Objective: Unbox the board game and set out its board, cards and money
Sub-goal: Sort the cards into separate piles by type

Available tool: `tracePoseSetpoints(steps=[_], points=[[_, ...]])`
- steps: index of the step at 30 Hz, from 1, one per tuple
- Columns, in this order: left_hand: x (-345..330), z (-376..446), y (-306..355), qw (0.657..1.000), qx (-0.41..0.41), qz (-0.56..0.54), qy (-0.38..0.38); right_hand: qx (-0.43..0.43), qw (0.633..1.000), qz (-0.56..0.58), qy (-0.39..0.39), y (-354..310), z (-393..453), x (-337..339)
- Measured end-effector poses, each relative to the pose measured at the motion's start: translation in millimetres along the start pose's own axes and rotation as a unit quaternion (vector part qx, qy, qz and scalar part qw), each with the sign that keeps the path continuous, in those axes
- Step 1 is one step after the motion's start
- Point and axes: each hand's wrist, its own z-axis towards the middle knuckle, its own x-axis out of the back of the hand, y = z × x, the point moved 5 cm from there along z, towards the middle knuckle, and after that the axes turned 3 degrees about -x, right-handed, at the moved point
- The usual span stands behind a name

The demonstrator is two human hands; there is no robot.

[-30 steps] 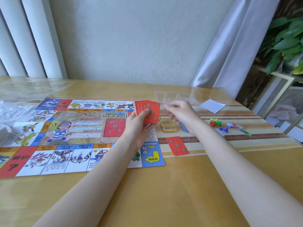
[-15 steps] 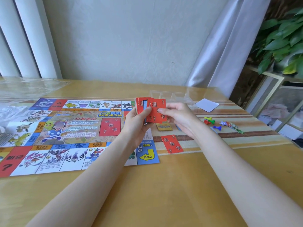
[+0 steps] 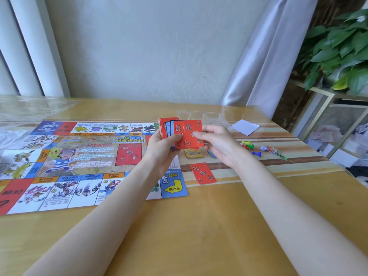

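The colourful game board (image 3: pixel 79 162) lies flat on the left half of the wooden table (image 3: pixel 209 226). My left hand (image 3: pixel 161 154) holds up a fan of red and blue cards (image 3: pixel 179 132) above the board's right edge. My right hand (image 3: pixel 217 144) pinches the front red card of that fan. One red card (image 3: pixel 203 173) lies alone on the table runner just right of the board. A yellow card stack (image 3: pixel 194 153) and a blue card (image 3: pixel 211 153) lie under my hands, partly hidden.
Small coloured pawns (image 3: pixel 248 146) and a packet of plastic pieces (image 3: pixel 275 152) lie on the runner at right. A clear plastic tray (image 3: pixel 201 115) and white paper (image 3: pixel 246 126) sit behind. Crumpled clear wrap (image 3: pixel 23 110) is at far left. A plant and glass cabinet stand right.
My right hand came back from the table to the fan and now pinches the front red card. The view has shifted slightly.
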Motion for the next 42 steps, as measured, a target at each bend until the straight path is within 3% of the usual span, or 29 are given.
tracePoseSetpoints(steps=[9, 13, 16, 20, 28, 29, 30, 33, 34, 37, 42], points=[[-5.5, -1.0, 0.7, 0.999, 0.037, -0.017, -0.025, -0.018, 1.000, -0.010, 0.008, -4.4, -9.3, 5.2], [-2.5, -1.1, -8.1, 0.994, 0.078, -0.069, 0.037, -0.042, 0.998, -0.024, 0.040, -10.3, -13.5, 19.9], [5.9, -0.4, -12.2, 0.991, 0.093, -0.056, 0.083, -0.115, 0.988, -0.099, 0.002, -3.6, -24.0, 27.0], [5.8, -0.3, -10.8, 0.991, 0.103, -0.049, 0.071, -0.182, 0.935, -0.298, -0.060, 12.8, -43.9, 17.2], [8.5, -1.7, -9.2, 0.991, 0.128, -0.020, 0.042, -0.138, 0.768, -0.624, -0.045, -5.9, -42.7, 5.3], [9.2, -0.9, -9.3, 0.990, 0.130, -0.015, 0.043, -0.121, 0.769, -0.626, -0.037, -7.9, -41.5, 5.0], [9.4, -0.1, -9.5, 0.990, 0.132, -0.009, 0.043, -0.097, 0.795, -0.599, -0.023, -10.9, -39.4, 4.7], [5.7, -1.3, -12.4, 0.989, 0.144, -0.007, 0.029, -0.029, 0.938, -0.345, 0.013, -19.4, -28.8, 2.8], [3.3, -2.4, -13.6, 0.988, 0.152, -0.006, 0.019, -0.026, 0.960, -0.278, 0.007, -19.3, -26.2, -0.4], [-7.6, -7.7, -13.9, 0.983, 0.175, -0.029, -0.037, -0.012, 0.965, -0.260, -0.008, -13.0, -20.5, -12.3], [-13.4, -8.6, -6.4, 0.982, 0.150, -0.062, -0.099, -0.003, 0.980, -0.190, 0.064, -6.8, -16.3, -0.2]])
